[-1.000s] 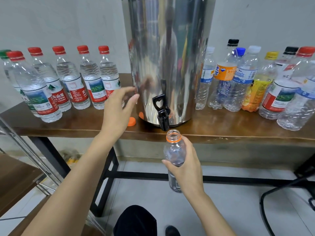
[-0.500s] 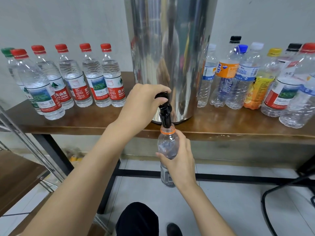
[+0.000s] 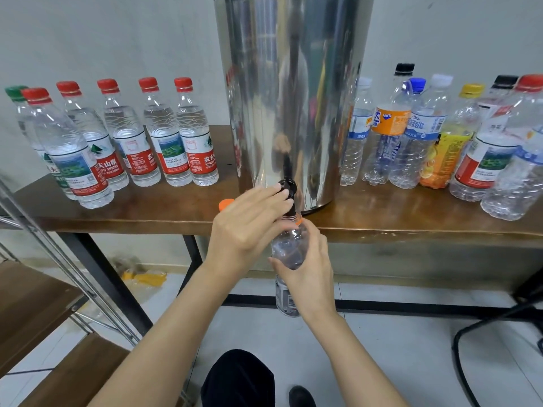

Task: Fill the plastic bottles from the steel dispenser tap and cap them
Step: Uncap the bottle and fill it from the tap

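Bottle: a clear plastic bottle (image 3: 287,251) with an orange neck ring and a small label near its base; uncapped, upright, held in front of the table edge with its mouth right beneath the tap.
Tap: a black tap (image 3: 288,188) low on the front of the steel dispenser (image 3: 293,98), which stands at the middle of the wooden table (image 3: 411,220).
Right hand: the right hand (image 3: 313,273) grasps the bottle around its middle, fingers and thumb wrapped round the body.
Left hand: the left hand (image 3: 249,230) lies over the tap with its fingers nearly straight, their tips touching the black handle; the thumb is hidden.
Loose cap: an orange cap (image 3: 224,203) lies on the table just left of the dispenser's base, partly behind the left hand.
Bottle contents: the water level in the held bottle cannot be made out.
Left group: red-capped bottles (image 3: 164,133) stand left of the dispenser, full of clear water; a green-capped bottle (image 3: 16,94) stands at the far end.
Right group: mixed bottles (image 3: 390,136) with black, blue, white, yellow and red caps stand right of the dispenser; they look empty, some crumpled.
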